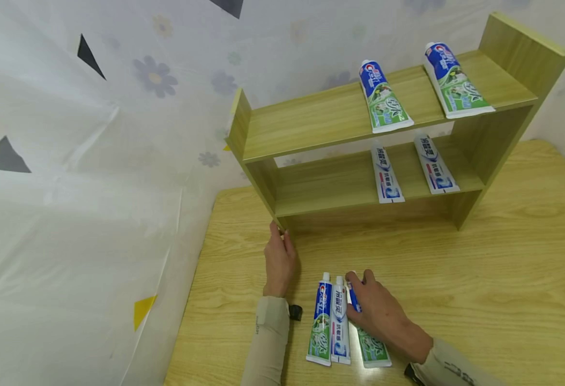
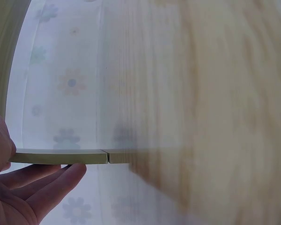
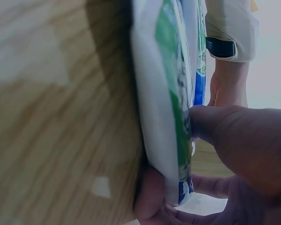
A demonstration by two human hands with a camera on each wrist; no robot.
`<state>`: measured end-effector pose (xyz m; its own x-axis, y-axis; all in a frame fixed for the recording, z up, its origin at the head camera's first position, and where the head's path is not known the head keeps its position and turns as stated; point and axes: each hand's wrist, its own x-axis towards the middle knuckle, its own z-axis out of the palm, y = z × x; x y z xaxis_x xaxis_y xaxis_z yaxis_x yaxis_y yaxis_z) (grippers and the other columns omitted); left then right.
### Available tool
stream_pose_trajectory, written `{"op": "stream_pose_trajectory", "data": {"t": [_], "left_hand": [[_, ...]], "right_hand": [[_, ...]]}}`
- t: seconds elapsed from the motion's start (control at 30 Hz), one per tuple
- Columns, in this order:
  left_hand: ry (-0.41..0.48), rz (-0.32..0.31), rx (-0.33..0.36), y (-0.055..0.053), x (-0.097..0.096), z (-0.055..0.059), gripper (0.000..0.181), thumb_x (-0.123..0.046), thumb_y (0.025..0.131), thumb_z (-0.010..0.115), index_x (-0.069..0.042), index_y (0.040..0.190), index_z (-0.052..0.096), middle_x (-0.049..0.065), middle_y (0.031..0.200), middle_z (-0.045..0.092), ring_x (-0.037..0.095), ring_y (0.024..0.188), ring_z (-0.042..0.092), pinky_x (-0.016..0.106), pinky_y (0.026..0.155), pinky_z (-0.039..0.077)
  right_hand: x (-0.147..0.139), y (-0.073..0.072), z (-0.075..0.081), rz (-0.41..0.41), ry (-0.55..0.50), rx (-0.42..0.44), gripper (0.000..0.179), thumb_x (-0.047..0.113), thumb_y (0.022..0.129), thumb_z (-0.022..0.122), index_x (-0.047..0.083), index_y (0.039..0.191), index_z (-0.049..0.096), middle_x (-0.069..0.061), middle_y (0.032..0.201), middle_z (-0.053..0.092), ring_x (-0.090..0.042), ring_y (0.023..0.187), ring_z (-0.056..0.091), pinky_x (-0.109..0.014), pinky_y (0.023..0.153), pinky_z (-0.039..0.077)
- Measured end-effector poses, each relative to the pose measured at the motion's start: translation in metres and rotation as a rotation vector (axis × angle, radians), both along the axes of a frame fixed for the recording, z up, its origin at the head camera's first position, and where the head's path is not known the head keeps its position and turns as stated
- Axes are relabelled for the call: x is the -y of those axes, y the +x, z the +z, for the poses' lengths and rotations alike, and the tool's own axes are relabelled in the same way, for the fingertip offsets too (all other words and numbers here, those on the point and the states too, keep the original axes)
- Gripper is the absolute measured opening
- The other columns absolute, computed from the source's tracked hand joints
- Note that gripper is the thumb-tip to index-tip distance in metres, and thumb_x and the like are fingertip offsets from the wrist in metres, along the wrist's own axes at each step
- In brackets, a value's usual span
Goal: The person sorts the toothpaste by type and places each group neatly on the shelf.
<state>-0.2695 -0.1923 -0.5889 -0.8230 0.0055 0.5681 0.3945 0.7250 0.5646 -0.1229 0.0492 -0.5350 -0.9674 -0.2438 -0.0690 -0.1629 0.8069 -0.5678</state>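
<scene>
My left hand (image 1: 279, 262) grips the lower front edge of the wooden shelf's left side panel (image 1: 261, 187). In the left wrist view, the thumb lies on one face of the panel (image 2: 61, 157) and the fingers on the other. My right hand (image 1: 384, 308) holds a blue and green toothpaste tube (image 1: 373, 348) lying on the table, thumb and fingers at its two sides; the hand hides much of its upper part. Left of it lie a white and blue toothpaste tube (image 1: 341, 327) and another blue and green toothpaste tube (image 1: 319, 327), side by side, caps towards the shelf.
Two blue and green tubes, one left (image 1: 385, 99) and one right (image 1: 456, 83), lie on the shelf's top board (image 1: 306, 120). Two white tubes, one left (image 1: 386, 174) and one right (image 1: 435, 166), lie on the board below. Flowered sheeting (image 1: 176, 123) hangs behind the wooden table (image 1: 519, 279).
</scene>
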Motion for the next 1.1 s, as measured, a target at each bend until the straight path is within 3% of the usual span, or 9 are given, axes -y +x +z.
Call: {"op": "stream_pose_trajectory", "data": {"t": [0.03,0.13,0.33,0.43,0.7,0.8,0.9,1.0,1.1], "left_hand": [[-0.005,-0.009,0.009,0.002,-0.001,0.004,0.031,-0.022,0.119,0.044,-0.001,0.142,0.049,0.013,0.085,0.069,0.019,0.06,0.06,0.04,0.05,0.05],[0.009,0.0,0.017,-0.003,0.002,-0.008,0.032,-0.026,0.119,0.042,-0.003,0.141,0.049,0.009,0.081,0.065,0.013,0.057,0.054,0.037,0.048,0.046],[0.012,-0.026,0.011,0.01,-0.006,0.018,0.031,-0.019,0.119,0.042,0.005,0.138,0.049,0.019,0.084,0.066,0.02,0.058,0.058,0.035,0.048,0.049],[0.018,-0.035,0.016,0.011,-0.006,0.021,0.032,-0.019,0.119,0.043,0.005,0.138,0.049,0.021,0.086,0.068,0.021,0.059,0.059,0.035,0.049,0.05],[-0.012,0.002,0.062,-0.017,0.009,-0.029,0.035,-0.031,0.119,0.041,-0.007,0.143,0.05,0.007,0.085,0.066,0.007,0.058,0.053,0.025,0.049,0.044],[-0.009,-0.016,0.024,-0.008,0.004,-0.015,0.03,-0.024,0.119,0.042,-0.003,0.14,0.049,0.013,0.085,0.067,0.013,0.058,0.055,0.028,0.048,0.045],[0.004,-0.023,0.001,0.006,-0.005,0.013,0.028,-0.017,0.118,0.044,0.002,0.137,0.05,0.017,0.085,0.067,0.017,0.058,0.057,0.036,0.048,0.048],[0.019,-0.013,0.059,0.017,-0.012,0.034,0.029,-0.015,0.118,0.044,0.005,0.138,0.05,0.02,0.086,0.068,0.021,0.06,0.061,0.042,0.05,0.053],[0.011,0.003,0.086,0.01,-0.007,0.021,0.032,-0.023,0.12,0.042,0.001,0.139,0.05,0.017,0.088,0.07,0.019,0.062,0.062,0.035,0.053,0.054]], "right_hand": [[0.0,0.0,0.0,0.004,0.005,-0.002,0.061,0.02,0.092,0.081,0.008,0.146,0.055,-0.021,0.116,0.058,-0.017,0.073,0.054,-0.031,0.056,0.048],[-0.001,0.0,-0.001,0.007,-0.003,-0.001,0.06,0.018,0.09,0.08,0.008,0.144,0.055,-0.02,0.114,0.058,-0.017,0.071,0.053,-0.03,0.054,0.046],[-0.004,0.0,-0.001,-0.004,-0.034,0.021,0.06,0.016,0.088,0.079,0.009,0.144,0.057,-0.019,0.117,0.06,-0.018,0.075,0.055,-0.03,0.058,0.047],[-0.004,0.0,0.0,0.003,-0.039,0.02,0.06,0.015,0.088,0.079,0.01,0.144,0.057,-0.018,0.116,0.059,-0.017,0.074,0.055,-0.029,0.057,0.046],[-0.008,-0.002,0.005,0.02,-0.077,-0.036,0.058,0.012,0.092,0.075,0.01,0.146,0.056,-0.016,0.115,0.059,-0.014,0.073,0.054,-0.024,0.055,0.044],[-0.011,-0.004,0.012,0.02,-0.084,-0.072,0.057,0.011,0.092,0.076,0.01,0.146,0.056,-0.016,0.115,0.059,-0.013,0.074,0.054,-0.023,0.055,0.045],[-0.013,-0.007,0.021,0.019,-0.085,-0.093,0.057,0.012,0.092,0.078,0.011,0.145,0.056,-0.017,0.115,0.059,-0.014,0.076,0.056,-0.023,0.056,0.048],[-0.016,-0.01,0.03,0.019,-0.086,-0.092,0.058,0.013,0.093,0.079,0.01,0.147,0.056,-0.018,0.117,0.059,-0.015,0.079,0.058,-0.025,0.059,0.053],[-0.017,-0.012,0.04,0.021,-0.094,-0.088,0.059,0.013,0.093,0.079,0.011,0.147,0.054,-0.02,0.12,0.059,-0.017,0.08,0.06,-0.024,0.058,0.054]]}}
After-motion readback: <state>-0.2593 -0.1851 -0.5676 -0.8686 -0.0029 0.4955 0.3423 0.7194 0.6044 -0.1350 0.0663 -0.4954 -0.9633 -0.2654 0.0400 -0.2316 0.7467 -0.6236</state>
